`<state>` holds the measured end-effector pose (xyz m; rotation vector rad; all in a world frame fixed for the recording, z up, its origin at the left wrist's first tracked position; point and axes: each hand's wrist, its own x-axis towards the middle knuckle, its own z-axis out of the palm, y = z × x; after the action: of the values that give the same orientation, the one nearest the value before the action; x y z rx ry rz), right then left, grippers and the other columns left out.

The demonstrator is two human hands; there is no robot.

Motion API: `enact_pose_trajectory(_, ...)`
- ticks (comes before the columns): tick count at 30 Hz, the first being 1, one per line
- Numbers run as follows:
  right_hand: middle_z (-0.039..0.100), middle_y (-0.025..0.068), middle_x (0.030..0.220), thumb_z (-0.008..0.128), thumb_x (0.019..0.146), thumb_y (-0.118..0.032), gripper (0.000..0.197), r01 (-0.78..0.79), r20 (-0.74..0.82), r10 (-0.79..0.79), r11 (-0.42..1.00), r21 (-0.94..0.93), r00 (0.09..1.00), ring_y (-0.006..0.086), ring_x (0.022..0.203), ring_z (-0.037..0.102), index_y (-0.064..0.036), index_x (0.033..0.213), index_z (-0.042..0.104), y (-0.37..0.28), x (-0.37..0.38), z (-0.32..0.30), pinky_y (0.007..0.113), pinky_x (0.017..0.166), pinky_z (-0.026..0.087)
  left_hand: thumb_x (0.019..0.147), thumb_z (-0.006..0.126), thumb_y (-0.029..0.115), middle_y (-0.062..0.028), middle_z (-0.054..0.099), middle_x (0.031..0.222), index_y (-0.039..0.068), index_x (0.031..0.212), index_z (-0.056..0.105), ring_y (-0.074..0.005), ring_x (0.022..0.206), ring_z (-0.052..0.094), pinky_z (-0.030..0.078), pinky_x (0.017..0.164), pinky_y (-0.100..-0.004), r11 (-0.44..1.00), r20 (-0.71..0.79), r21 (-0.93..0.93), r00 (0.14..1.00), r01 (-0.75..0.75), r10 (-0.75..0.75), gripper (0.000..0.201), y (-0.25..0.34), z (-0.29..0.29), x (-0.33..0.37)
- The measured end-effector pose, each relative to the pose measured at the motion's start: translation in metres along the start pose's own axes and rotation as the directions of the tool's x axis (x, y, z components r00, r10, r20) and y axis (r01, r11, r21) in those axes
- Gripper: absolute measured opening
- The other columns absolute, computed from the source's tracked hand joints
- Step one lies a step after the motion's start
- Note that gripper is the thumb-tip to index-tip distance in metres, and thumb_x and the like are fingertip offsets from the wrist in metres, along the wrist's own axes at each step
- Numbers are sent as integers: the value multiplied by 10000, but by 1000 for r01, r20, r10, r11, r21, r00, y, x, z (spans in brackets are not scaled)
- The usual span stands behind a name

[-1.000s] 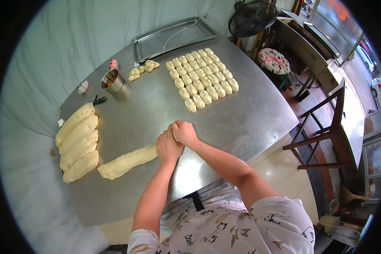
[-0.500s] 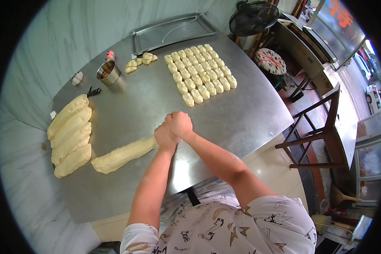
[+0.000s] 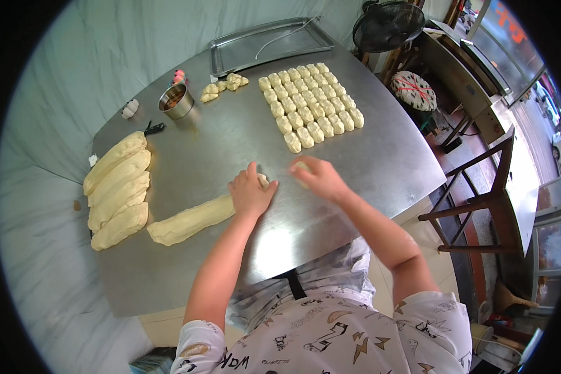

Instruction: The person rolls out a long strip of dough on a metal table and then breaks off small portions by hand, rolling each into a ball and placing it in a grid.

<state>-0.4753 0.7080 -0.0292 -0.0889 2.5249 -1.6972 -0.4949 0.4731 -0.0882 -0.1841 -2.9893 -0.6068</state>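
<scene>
My left hand [image 3: 250,194] is wrapped over the right end of a long, pale dough log [image 3: 190,222]. The log's cut end peeks out between thumb and fingers. To the right, a little above the steel table [image 3: 349,171], my right hand [image 3: 323,179] grips a small dough piece [image 3: 302,167]; it is slightly blurred. Just beyond it, small dough pieces [image 3: 310,106] sit in close rows. More thick dough logs [image 3: 119,187] lie side by side at the table's left.
At the back are a metal tray [image 3: 274,45], a few dough scraps [image 3: 224,86] and a steel pot [image 3: 177,103]. A black-handled tool [image 3: 155,128] lies by the logs. A black fan [image 3: 389,28] and a wooden chair [image 3: 480,193] stand off the table's right side.
My hands were clasped together at the log's end. Now they are apart: the right has moved right with a small dough piece, while the left stays on the log. The view has shifted slightly.
</scene>
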Motion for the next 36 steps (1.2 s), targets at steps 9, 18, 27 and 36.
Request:
enact_pose_trajectory(9,797,196,1037,746,971,-422,458,-121,-181,101,987,-104,978,339,959,771,-22,1187,799,71,56,12,453,893,586,892,761,668,-137,685,1102,116,1451,583,-351,1059,694,568,922,-538,891,82,415,983,-182,163,806,-38,0,-16)
enact_pose_trajectory(18,727,257,1088,793,965,-398,412,101,-444,-276,920,-379,852,436,1098,706,-4,1083,767,57,60,49,509,933,572,868,777,671,-136,776,999,149,1225,719,-392,942,764,618,813,-499,996,173,78,984,-51,37,635,-49,-23,31)
enact_pose_trajectory(27,752,279,903,597,1051,-303,376,-75,-185,72,997,-11,980,466,855,734,39,1035,751,46,38,124,529,808,590,875,804,441,-104,732,1071,103,1422,631,-335,962,742,597,802,-481,950,-207,100,927,-296,311,665,-6,15,-26)
enact_pose_trajectory(36,755,283,915,562,1052,-337,419,-153,-232,163,986,59,959,496,868,727,22,973,764,11,51,153,546,832,592,950,697,356,-134,763,953,59,1277,613,-369,825,742,589,725,-485,984,-172,131,975,-121,142,450,-18,37,-6)
